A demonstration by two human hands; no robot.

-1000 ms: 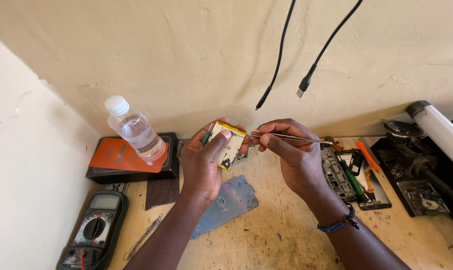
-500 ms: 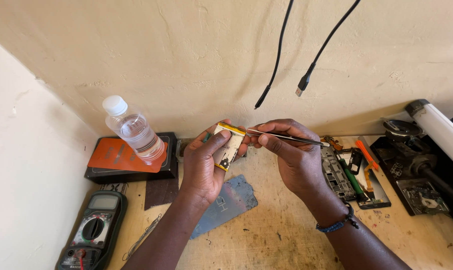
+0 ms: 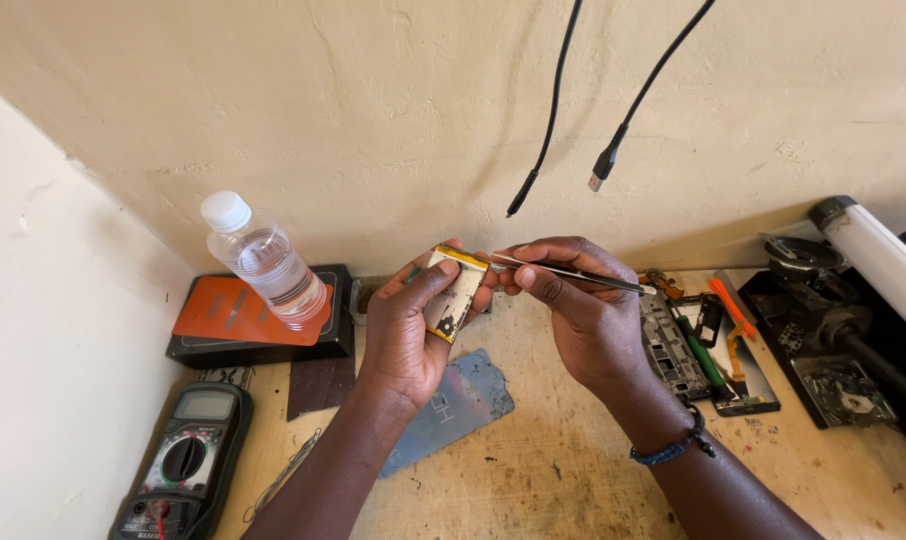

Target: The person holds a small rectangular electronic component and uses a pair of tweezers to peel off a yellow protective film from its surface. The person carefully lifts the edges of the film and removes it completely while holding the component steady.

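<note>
- The left hand [image 3: 405, 335] held a small rectangular electronic part with a yellow-taped edge and a pale metal face [image 3: 455, 293], its grip closed around the part with the thumb across the face. The part was raised above the back of the wooden desk [image 3: 563, 460], near the wall.
- The right hand [image 3: 583, 320] pinched thin silver metal tweezers [image 3: 573, 272] in a closed grip; their points met the part's upper edge. A slip of the points could have scratched the face or jabbed the left thumb.
- Too firm a squeeze might have bent the thin part; too loose a one would have let it drop onto the desk.
- A clear plastic water bottle with a white cap [image 3: 263, 260] stood tilted on an orange-and-black box [image 3: 248, 320] at the back left corner. A knock from the left elbow could have tipped it towards the grey and yellow multimeter [image 3: 185, 465] at the front left edge.
- Two black cables [image 3: 573, 130] hung down the wall just above the hands and might have snagged a lifted hand.
- Opened phone frames and small tools [image 3: 698, 345] lay close to the right wrist and could have been swept off.
</note>
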